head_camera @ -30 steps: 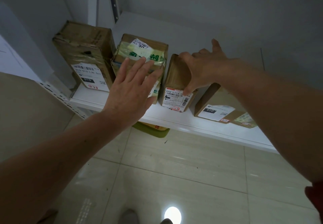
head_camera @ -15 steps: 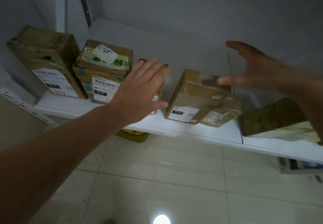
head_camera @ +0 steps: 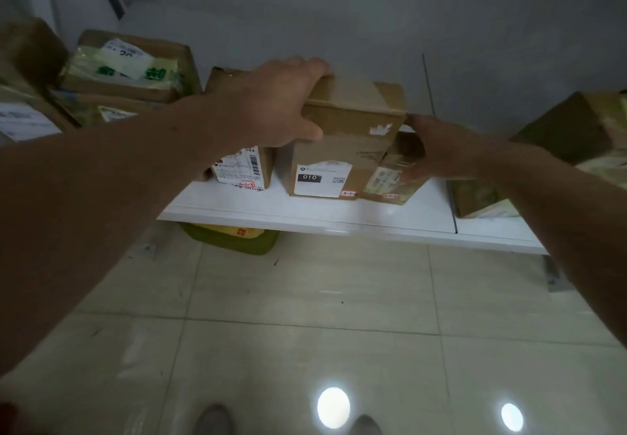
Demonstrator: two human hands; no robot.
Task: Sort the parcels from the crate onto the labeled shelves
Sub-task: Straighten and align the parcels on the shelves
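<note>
The left hand grips the upper left corner of a brown cardboard box with a white label reading 010: its fingers curl over the top rear edge and the thumb lies on the front face. This box stands upright near the front of a white shelf, with a small red-edged sticker at its lower right corner. The right hand is at the box's right side, thumb tip touching the upper right corner and fingers lying across a smaller tape-wrapped brown parcel that stands touching the box on that side. Whether this hand is clasping the parcel or only resting against it I cannot tell. Just left of the 010 box, partly hidden by the left wrist, stands a narrow brown carton with a barcode label. Further left sits a cardboard box bound with green-printed tape, and at the frame's left edge a blurred large brown box. On the next shelf section to the right rests another tape-covered cardboard box. Under the shelf, a green and yellow object lies on the pale tiled floor, where two shoe tips and two bright light reflections show.
</note>
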